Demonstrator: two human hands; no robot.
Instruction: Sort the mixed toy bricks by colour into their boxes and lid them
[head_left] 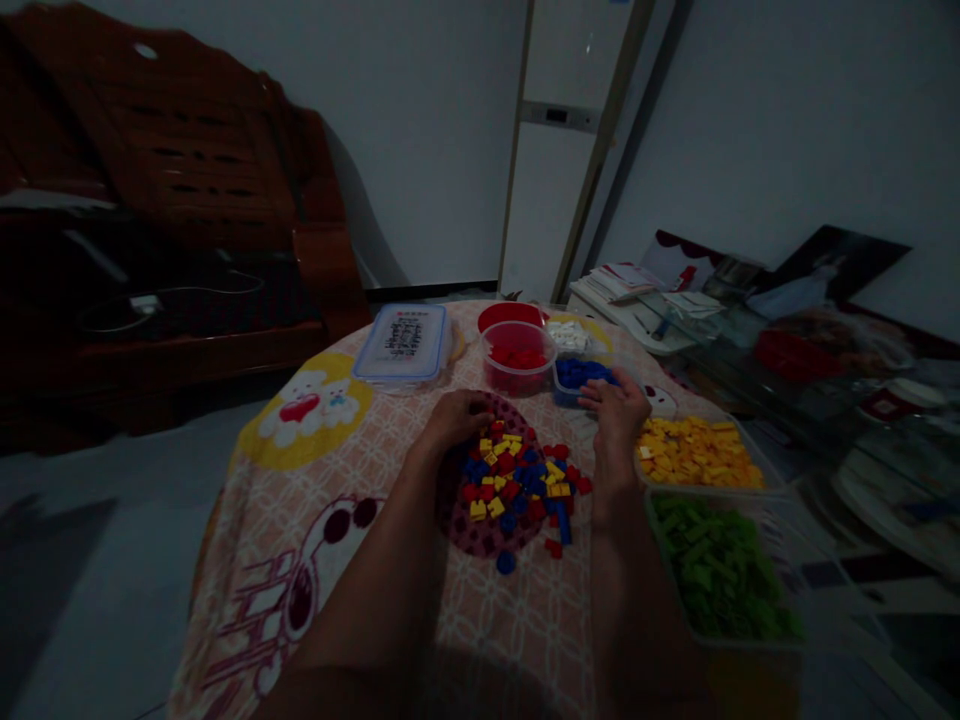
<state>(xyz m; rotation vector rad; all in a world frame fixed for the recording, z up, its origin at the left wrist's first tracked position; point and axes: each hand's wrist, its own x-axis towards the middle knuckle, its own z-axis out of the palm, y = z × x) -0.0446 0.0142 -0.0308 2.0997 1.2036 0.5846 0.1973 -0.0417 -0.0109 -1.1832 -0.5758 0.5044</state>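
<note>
A loose pile of red, yellow and blue toy bricks (pixel 516 478) lies in front of me on the patterned tablecloth (pixel 480 610). My left hand (pixel 457 416) is at the pile's upper left edge, its fingers curled in; whatever they may hold is hidden. Over the near right side of a clear tub of blue bricks (pixel 581 373) is my right hand (pixel 621 405), fingers apart, with nothing visible in them. One round blue piece (pixel 505 562) lies apart at the near side of the pile.
A round tub of red bricks (pixel 517 357) stands behind the pile, with white bricks (pixel 568 335) beside it. Yellow bricks (pixel 697 452) and green bricks (pixel 724 570) fill boxes at the right. A blue-rimmed lidded box (pixel 401 343) sits back left. A cluttered glass table (pixel 795 400) stands beyond.
</note>
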